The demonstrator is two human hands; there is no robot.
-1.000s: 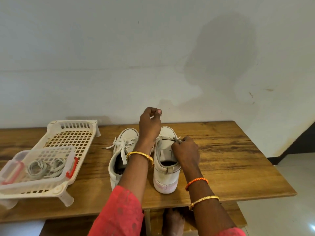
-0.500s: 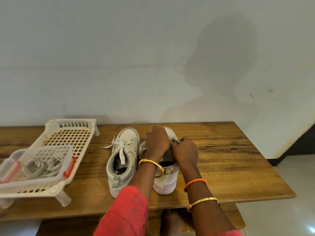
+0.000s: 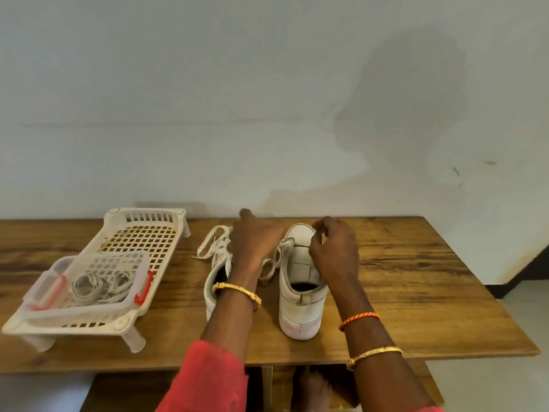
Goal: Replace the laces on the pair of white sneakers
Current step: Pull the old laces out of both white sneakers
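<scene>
We are unlacing the right sneaker (image 3: 300, 295), which stands heel toward us on the tabletop (image 3: 416, 278) with its toe pointing far; the left sneaker (image 3: 218, 272) sits just beside it, mostly hidden behind our left forearm, laces splayed. To do this step well, we judge it best to steady the shoe with one hand and draw the old lace (image 3: 274, 263) out one eyelet row at a time, pulling gently outward so it does not snag or drag the shoe across the wood. Our right hand (image 3: 332, 251) arches over the tongue near the toe, fingers curled with thumb and forefinger close together as if pinching the lace, though we cannot tell for sure that it is caught. Our left hand (image 3: 255, 242) reaches far between the two shoes, back upward; whether it holds anything is hidden. The replacement laces (image 3: 98, 285) wait in the clear box (image 3: 89, 281) on the white rack (image 3: 139, 242) at the left
</scene>
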